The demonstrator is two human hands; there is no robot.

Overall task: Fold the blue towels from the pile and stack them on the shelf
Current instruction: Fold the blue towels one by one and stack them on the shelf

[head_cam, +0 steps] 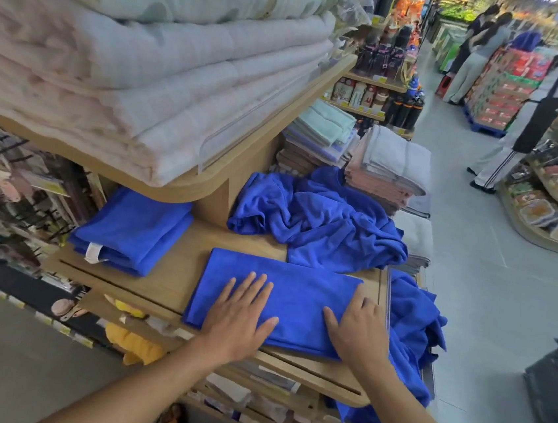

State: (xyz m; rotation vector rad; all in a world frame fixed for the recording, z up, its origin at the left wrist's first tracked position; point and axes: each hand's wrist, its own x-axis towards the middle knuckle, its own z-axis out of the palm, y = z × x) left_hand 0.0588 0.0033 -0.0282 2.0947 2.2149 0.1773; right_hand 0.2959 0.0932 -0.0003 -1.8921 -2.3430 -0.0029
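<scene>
Currently both hands press flat, fingers spread, on a half-folded blue towel (282, 297) lying long-axis left to right on the wooden shelf (167, 279): left hand (242, 314) near its left end, right hand (358, 330) at its right end. Finished stack (134, 230) sits leftward, nearer the left hand.

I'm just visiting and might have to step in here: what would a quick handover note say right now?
Left hand and right hand: both open, pressed flat on the half-folded towel at the front of the shelf.
Done: a folded stack sits at the shelf's left.
Left: finish this towel, add it to the stack, then fold the pile behind it and the towels hanging off the right edge.
</scene>
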